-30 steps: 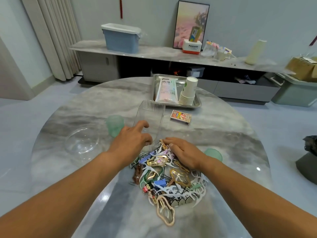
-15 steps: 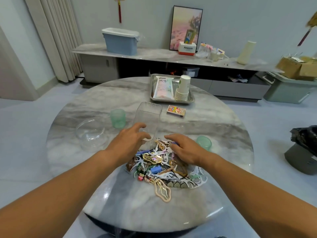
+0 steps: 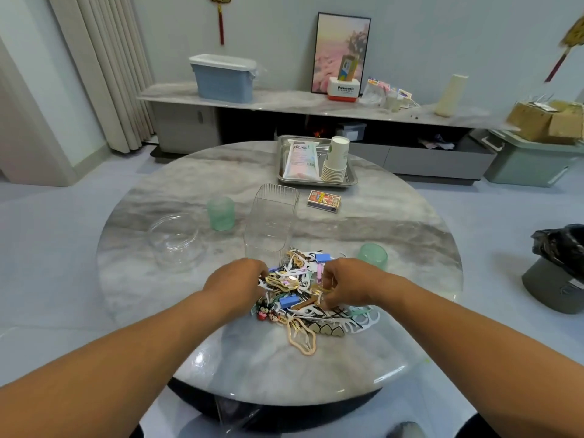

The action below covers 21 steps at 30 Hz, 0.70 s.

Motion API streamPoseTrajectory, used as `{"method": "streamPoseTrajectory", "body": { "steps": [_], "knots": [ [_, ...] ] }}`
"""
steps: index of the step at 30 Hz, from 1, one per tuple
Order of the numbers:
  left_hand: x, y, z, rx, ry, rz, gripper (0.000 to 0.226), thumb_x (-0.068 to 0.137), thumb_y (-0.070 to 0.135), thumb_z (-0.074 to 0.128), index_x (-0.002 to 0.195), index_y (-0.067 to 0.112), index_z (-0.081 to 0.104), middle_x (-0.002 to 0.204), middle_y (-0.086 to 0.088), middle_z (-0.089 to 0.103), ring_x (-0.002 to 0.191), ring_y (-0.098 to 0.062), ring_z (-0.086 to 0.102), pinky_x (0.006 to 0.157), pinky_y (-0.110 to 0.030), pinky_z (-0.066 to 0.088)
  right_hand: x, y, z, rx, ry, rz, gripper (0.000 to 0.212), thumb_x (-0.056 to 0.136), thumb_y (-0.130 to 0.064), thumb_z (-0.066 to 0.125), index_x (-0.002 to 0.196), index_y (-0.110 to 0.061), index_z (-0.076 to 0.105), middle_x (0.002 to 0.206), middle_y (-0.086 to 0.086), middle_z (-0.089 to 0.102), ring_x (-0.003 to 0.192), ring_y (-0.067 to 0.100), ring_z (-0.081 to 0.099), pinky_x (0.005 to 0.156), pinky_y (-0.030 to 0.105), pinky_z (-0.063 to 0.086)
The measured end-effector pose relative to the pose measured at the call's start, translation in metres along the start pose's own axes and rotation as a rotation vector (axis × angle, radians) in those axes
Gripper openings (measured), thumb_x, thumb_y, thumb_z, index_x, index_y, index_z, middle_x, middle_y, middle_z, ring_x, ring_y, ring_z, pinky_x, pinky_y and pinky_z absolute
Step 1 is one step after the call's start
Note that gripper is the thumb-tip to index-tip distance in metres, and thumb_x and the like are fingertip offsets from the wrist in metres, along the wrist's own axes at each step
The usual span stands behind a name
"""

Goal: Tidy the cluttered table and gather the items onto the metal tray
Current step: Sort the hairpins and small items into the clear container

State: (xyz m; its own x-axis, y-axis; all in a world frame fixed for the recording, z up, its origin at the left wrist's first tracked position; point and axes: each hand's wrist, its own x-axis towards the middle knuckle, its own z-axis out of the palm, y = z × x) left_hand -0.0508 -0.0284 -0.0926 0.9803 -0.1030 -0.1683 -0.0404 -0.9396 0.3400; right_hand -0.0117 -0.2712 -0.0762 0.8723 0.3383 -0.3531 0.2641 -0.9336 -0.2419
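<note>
Both hands reach into a pile of hair clips (image 3: 303,295) at the near middle of the round marble bench (image 3: 395,235). The left hand (image 3: 235,284) has its fingers curled into the pile's left edge; whether it grips a clip I cannot tell. The right hand (image 3: 343,286) pinches a gold clip. A clear ribbed container (image 3: 273,222) stands just beyond the pile. The metal tray (image 3: 316,181) sits at the far side, holding a packet (image 3: 300,159) and stacked paper cups (image 3: 336,161).
</note>
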Motion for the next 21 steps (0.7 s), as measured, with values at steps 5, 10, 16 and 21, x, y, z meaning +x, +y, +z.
{"method": "streamPoseTrajectory", "body": {
  "steps": [5, 10, 16, 21],
  "knots": [
    [0.012, -0.001, 0.002, 0.023, 0.06, 0.033, 0.032, 0.1, 0.03, 0.06, 0.131, 0.033, 0.064, 0.113, -0.001, 0.06, 0.1, -0.025, 0.063, 0.071, -0.031, 0.041, 0.002, 0.002, -0.003, 0.278, -0.038, 0.1, 0.03, 0.075, -0.016, 0.089, 0.079, -0.02, 0.059, 0.082, 0.001, 0.072, 0.07, 0.015, 0.064, 0.064, 0.03, 0.054],
    [0.019, 0.005, 0.001, 0.04, 0.049, 0.071, 0.034, 0.098, 0.042, 0.063, 0.13, 0.032, 0.065, 0.105, 0.003, 0.051, 0.098, -0.025, 0.062, 0.068, -0.031, 0.039, 0.004, 0.009, -0.016, 0.48, 0.024, 0.123, 0.021, 0.077, -0.01, 0.087, 0.08, -0.016, 0.067, 0.079, 0.002, 0.071, 0.074, 0.016, 0.063, 0.083, 0.04, 0.059],
    [0.022, 0.015, 0.012, -0.072, 0.109, -0.014, 0.02, 0.089, 0.039, 0.075, 0.102, 0.031, 0.062, 0.107, 0.005, 0.063, 0.093, -0.02, 0.062, 0.073, -0.034, 0.048, 0.001, 0.017, -0.03, 0.56, -0.032, 0.076, 0.008, 0.087, -0.009, 0.079, 0.092, -0.014, 0.077, 0.082, -0.002, 0.077, 0.068, 0.007, 0.068, 0.062, 0.019, 0.052],
    [0.02, 0.016, 0.012, -0.217, 0.092, -0.11, 0.024, 0.086, 0.027, 0.078, 0.094, 0.033, 0.057, 0.097, 0.007, 0.069, 0.091, -0.018, 0.064, 0.076, -0.036, 0.052, -0.015, 0.005, -0.025, 0.45, -0.21, -0.015, 0.008, 0.086, -0.01, 0.078, 0.091, -0.013, 0.072, 0.078, -0.005, 0.073, 0.07, 0.008, 0.067, 0.068, 0.022, 0.056]
  ]
}}
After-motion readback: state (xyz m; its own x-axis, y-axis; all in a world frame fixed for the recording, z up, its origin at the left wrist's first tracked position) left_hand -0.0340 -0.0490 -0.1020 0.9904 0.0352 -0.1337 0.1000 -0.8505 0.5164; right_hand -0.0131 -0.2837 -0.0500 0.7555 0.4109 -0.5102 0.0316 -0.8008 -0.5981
